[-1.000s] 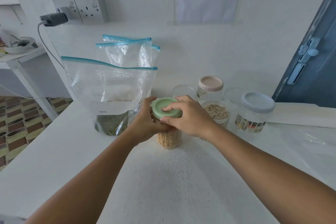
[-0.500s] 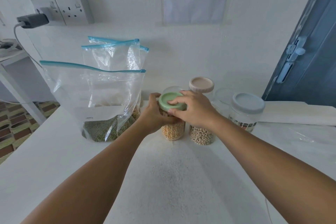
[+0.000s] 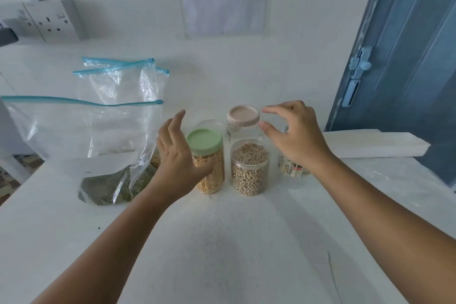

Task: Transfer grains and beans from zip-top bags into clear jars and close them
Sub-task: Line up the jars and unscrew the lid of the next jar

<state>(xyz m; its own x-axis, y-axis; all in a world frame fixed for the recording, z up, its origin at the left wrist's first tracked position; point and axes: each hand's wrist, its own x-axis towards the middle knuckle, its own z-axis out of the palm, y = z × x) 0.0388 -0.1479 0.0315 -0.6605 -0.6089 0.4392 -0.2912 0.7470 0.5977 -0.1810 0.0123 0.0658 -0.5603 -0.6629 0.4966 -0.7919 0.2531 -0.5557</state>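
Observation:
A clear jar of yellow split peas stands on the white counter with a green lid on top. My left hand is open just left of it, fingers spread, thumb near the jar's side. Beside it on the right stands an uncovered jar of pale beans. Behind that is an empty jar with a pink lid. My right hand hovers open, its fingertips close to the pink lid. A zip-top bag of green lentils leans at the left.
More zip-top bags stand behind the lentil bag against the wall. A labelled jar is partly hidden behind my right wrist. A white block lies at the back right by a blue door. Wall sockets sit upper left.
Both hands have let go of the green-lidded jar. The left hand opened beside it; the right hand lifted off the lid and moved right toward the pink lid.

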